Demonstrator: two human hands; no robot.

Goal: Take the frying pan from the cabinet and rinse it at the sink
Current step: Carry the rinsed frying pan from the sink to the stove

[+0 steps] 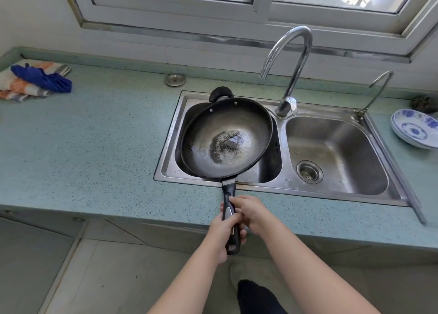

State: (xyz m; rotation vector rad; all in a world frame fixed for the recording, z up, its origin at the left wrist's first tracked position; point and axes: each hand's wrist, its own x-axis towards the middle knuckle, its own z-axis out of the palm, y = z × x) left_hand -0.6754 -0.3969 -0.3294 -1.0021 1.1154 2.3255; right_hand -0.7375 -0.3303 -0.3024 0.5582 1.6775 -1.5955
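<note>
A black frying pan point(225, 138) with a worn grey centre sits tilted over the left basin of the steel double sink point(282, 178). Its long black handle sticks out over the counter's front edge. My left hand point(221, 235) grips the handle near its end. My right hand point(248, 210) holds the handle just above the left one, fingers curled over it. The tall curved tap point(288, 53) stands behind the divider, its spout above the pan's right rim. No water is running.
A small second tap point(376, 88) stands at the sink's back right. Blue-and-white bowls point(414, 129) are stacked on the counter to the right. A blue cloth point(42, 78) lies on folded towels at the far left. A metal sink plug point(175, 80) lies behind the sink.
</note>
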